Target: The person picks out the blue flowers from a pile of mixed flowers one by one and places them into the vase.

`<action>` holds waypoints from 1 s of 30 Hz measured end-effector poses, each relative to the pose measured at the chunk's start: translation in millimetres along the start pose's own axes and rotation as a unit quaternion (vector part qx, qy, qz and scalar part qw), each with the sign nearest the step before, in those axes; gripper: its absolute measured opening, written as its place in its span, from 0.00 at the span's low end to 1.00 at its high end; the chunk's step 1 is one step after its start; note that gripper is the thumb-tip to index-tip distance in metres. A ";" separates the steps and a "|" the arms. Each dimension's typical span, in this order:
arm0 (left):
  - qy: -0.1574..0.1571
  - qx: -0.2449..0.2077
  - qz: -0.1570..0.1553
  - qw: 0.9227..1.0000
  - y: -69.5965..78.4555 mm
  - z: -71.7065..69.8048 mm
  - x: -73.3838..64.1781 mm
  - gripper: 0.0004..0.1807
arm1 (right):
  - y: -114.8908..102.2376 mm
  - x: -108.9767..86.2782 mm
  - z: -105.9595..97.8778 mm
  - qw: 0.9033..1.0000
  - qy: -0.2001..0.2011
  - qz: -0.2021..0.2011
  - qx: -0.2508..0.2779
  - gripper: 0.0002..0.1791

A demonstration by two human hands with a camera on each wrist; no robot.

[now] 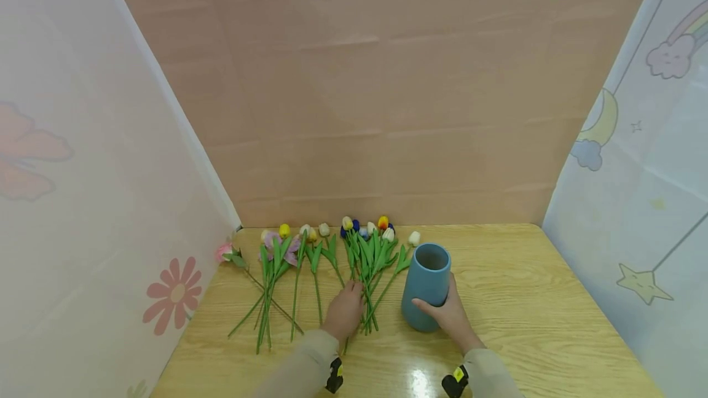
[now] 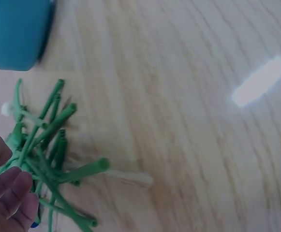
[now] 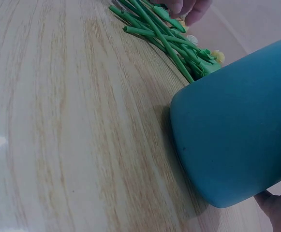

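Beige long sleeves (image 1: 301, 364), with black wrist pieces (image 1: 452, 386) bearing yellow patches (image 1: 458, 374).

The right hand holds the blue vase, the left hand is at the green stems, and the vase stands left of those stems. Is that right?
Not quite: the blue vase stands right of the green stems, as the head view shows. The right hand does hold it, and the left hand is at the stems.

Matt smooth blue vase (image 1: 424, 290), glossy wood-grain table (image 1: 514, 300), creased paper-like backdrop (image 1: 381, 91)
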State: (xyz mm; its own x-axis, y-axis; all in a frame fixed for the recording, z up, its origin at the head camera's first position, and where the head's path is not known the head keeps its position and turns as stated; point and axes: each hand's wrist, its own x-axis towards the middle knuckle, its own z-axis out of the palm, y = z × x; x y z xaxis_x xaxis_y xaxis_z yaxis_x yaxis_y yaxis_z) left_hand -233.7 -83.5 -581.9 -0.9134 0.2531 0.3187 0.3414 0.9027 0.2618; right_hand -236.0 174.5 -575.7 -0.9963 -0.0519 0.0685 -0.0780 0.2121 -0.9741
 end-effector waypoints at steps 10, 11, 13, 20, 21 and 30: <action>-0.023 0.109 0.056 0.992 9.3 5.2 -4.7 0.04 | -0.5 -0.8 0.2 1.000 0.001 -0.001 -0.006 0.58; -0.027 0.111 0.052 0.992 10.1 4.6 -4.5 0.03 | -1.0 -1.0 0.2 1.000 0.002 -0.001 -0.005 0.58; -0.038 0.109 0.039 0.993 10.8 4.2 -3.6 0.04 | -1.2 -1.0 0.3 1.000 0.002 -0.002 -0.006 0.58; -0.060 -0.030 -0.077 0.995 3.3 14.6 -0.7 0.11 | -4.7 -3.1 1.4 1.000 0.005 -0.002 -0.010 0.57; -0.059 -0.055 -0.094 0.992 1.6 16.0 -0.7 0.12 | -5.5 -3.6 1.5 1.000 0.005 -0.003 -0.009 0.57; -0.013 -0.309 -0.211 0.927 -7.2 12.9 -1.2 0.22 | -4.5 -2.4 1.7 1.000 0.003 -0.001 -0.011 0.58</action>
State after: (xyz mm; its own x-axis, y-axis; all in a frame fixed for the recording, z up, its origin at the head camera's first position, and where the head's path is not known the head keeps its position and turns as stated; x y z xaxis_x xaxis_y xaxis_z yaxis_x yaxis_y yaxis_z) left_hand -237.9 -85.7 -595.9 -0.9969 -0.0614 0.0489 0.0067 0.5541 0.8324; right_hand -233.2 172.1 -571.8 -0.9964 -0.0470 0.0712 -0.0802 0.2330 -0.9692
